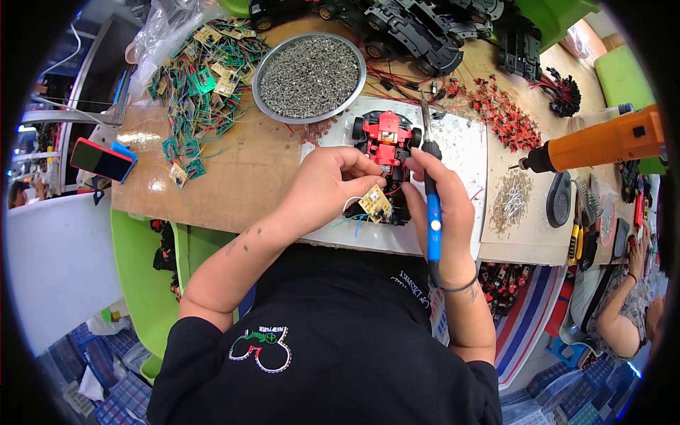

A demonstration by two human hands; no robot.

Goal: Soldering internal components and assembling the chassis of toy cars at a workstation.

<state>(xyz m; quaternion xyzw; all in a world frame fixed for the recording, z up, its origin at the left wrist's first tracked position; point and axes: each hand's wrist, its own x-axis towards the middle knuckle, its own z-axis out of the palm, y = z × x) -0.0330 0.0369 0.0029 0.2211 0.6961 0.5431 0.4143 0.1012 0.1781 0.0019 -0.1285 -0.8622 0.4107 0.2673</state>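
Observation:
A red and black toy car chassis [387, 145] lies on a white sheet [464, 152] in front of me. My left hand [327, 180] is at its left side, thumb and fingertips pinched together over the middle of the chassis; what they pinch is hidden. Just below that thumb is a tan circuit board [375, 203] with white, blue and green wires, over the chassis's near end. In my right hand [453, 205] rests a blue-handled soldering iron [433, 221], its tip pointing away from me. The right fingertips are beside the chassis's right edge.
A metal bowl of screws [309, 76] stands behind, with heaped wired circuit boards [202, 88] to its left. Black car bodies [414, 32] fill the back. Red parts [503, 113] and an orange electric screwdriver [602, 142] are on the right. Another person [627, 304] sits at far right.

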